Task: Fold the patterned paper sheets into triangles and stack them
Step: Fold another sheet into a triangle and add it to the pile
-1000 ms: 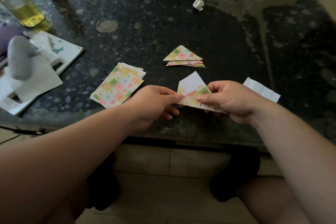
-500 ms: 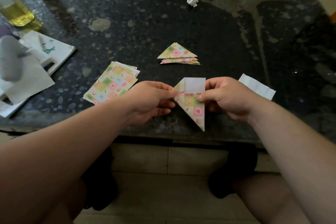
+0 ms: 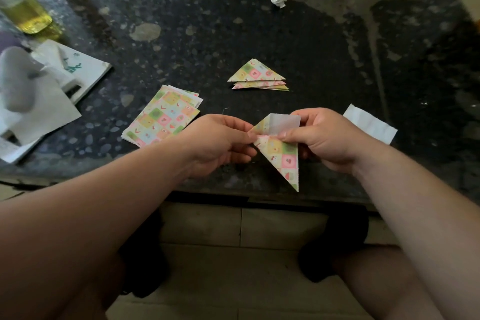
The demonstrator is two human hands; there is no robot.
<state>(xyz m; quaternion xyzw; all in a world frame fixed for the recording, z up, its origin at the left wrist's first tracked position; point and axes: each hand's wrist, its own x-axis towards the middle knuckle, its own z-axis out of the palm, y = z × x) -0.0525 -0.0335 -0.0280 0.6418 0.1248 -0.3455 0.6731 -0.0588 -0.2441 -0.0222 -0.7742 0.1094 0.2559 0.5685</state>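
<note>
both hands pinch one half-folded patterned sheet above the table edge: left hand grip at its left corner, right hand grip on the white flap.

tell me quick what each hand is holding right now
Left hand: pinches the left corner of the half-folded patterned sheet.
Right hand: pinches the same sheet, thumb on top.
</note>
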